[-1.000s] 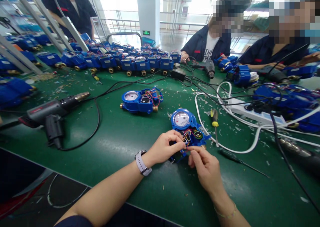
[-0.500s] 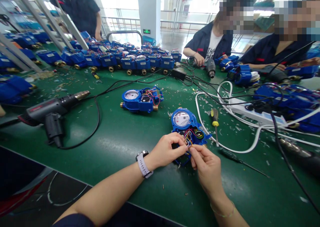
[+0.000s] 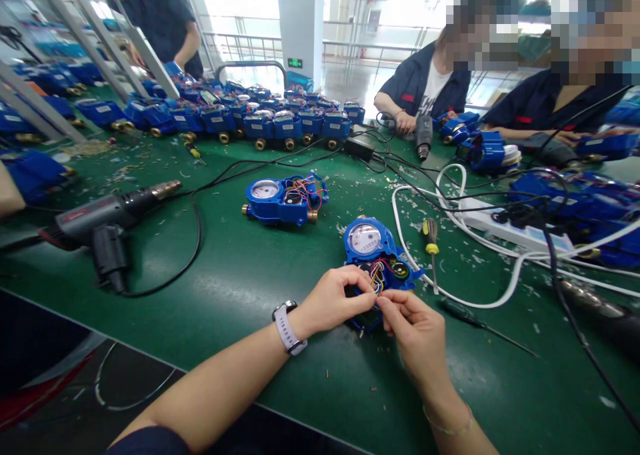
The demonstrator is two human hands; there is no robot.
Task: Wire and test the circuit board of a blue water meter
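Observation:
In front of me on the green table lies an opened blue water meter (image 3: 370, 238), its round dial at the far end and its wiring compartment nearer me. Thin coloured wires (image 3: 380, 273) loop out of that compartment. My left hand (image 3: 345, 298), with a watch on the wrist, pinches the wires at their near end. The fingertips of my right hand (image 3: 414, 321) meet it there, also pinched on the wires. The exact wire ends are hidden between the fingers. A second opened meter (image 3: 280, 201) rests farther off to the left.
A heat gun (image 3: 110, 218) lies at left with its black cable. Right of the meter are a yellow-handled screwdriver (image 3: 431, 241), a dark screwdriver (image 3: 480, 321) and a white power strip (image 3: 515, 225). Many blue meters (image 3: 285, 125) line the back. Co-workers sit across the table.
Both hands stay pinched at the wires, with only slight finger movement. At the far left, a person's arm has come further into view, and the co-workers have shifted a little.

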